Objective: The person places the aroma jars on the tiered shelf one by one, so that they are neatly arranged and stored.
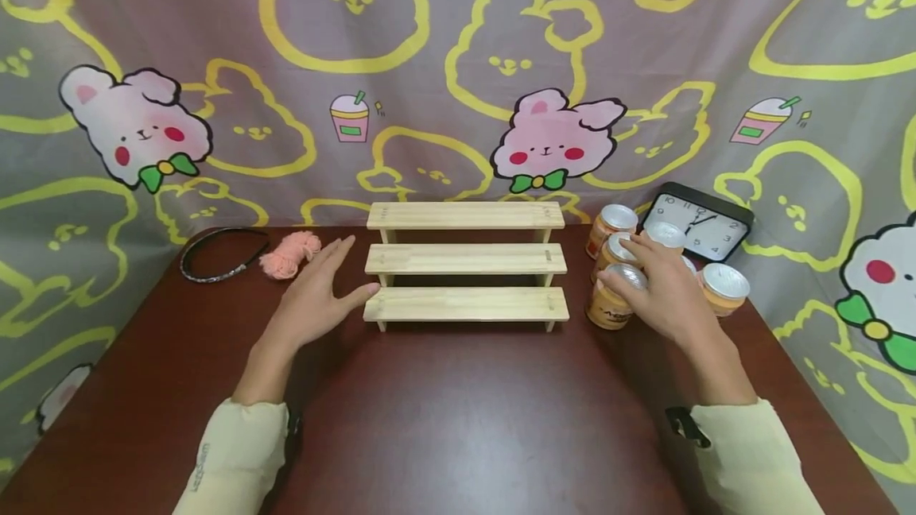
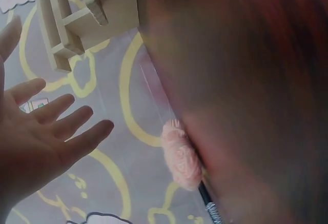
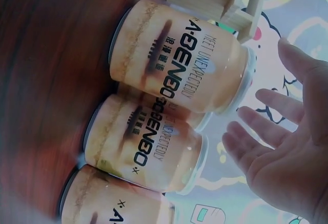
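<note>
My left hand point(image 1: 313, 304) hovers at the left side of a three-step wooden rack point(image 1: 465, 259), thumb and fingers apart, holding nothing. The left wrist view shows its fingers point(image 2: 84, 134) spread, with a ball of pink yarn point(image 2: 182, 157) beyond them. Over a group of several orange-brown cans with silver lids, my right hand point(image 1: 665, 288) reaches with fingers loosely bent and thumb apart. Its thumb overlaps the front can point(image 1: 608, 310) in the head view. From the right wrist, the nearest can point(image 3: 174, 60), printed with "BENBO", stands upright with its lid beside the fingers and no grip around it.
A black-framed clock point(image 1: 697, 222) leans behind the cans at the right. Left of the rack lie the pink yarn point(image 1: 289, 254) and a black headband point(image 1: 223, 255). A patterned curtain point(image 1: 429, 102) hangs behind the dark brown table point(image 1: 472, 420).
</note>
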Available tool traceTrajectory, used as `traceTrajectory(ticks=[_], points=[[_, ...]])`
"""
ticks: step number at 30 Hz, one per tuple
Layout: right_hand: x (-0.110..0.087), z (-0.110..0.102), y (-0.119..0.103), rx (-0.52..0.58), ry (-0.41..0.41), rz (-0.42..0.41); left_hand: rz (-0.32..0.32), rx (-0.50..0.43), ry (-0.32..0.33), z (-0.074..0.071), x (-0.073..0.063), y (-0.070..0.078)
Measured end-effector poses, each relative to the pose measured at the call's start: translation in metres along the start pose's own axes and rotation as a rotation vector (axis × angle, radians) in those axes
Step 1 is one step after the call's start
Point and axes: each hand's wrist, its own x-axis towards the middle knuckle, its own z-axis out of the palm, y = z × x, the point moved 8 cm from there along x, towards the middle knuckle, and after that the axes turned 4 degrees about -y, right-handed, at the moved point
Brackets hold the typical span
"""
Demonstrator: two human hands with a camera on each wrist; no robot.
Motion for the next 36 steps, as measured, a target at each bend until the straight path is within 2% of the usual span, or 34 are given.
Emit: traceTrajectory(ticks=[6,11,19,24,29,36], points=[[-0.003,-0.005,-0.002,-0.038,0.043,-0.051,0.007,-0.111,0.025,-0.002,0.001,-0.003],[-0.005,-0.003,0.002,-0.046,0.016,-0.032,-0.009,-0.214,0.035,0.004,0.001,-0.007],[-0.005,0.001,0.009,-0.029,-0.052,0.035,-0.055,-0.454,-0.042,0.02,-0.004,-0.012],[-0.005,0.004,0.013,-0.018,-0.079,0.075,-0.123,-0.559,-0.096,0.028,-0.01,-0.02],[-0.008,0.006,0.016,0.012,-0.073,0.103,-0.157,-0.691,-0.129,0.036,-0.013,-0.024],[-0.01,0.009,0.02,0.027,-0.045,0.107,-0.216,-0.798,-0.166,0.045,-0.016,-0.029]])
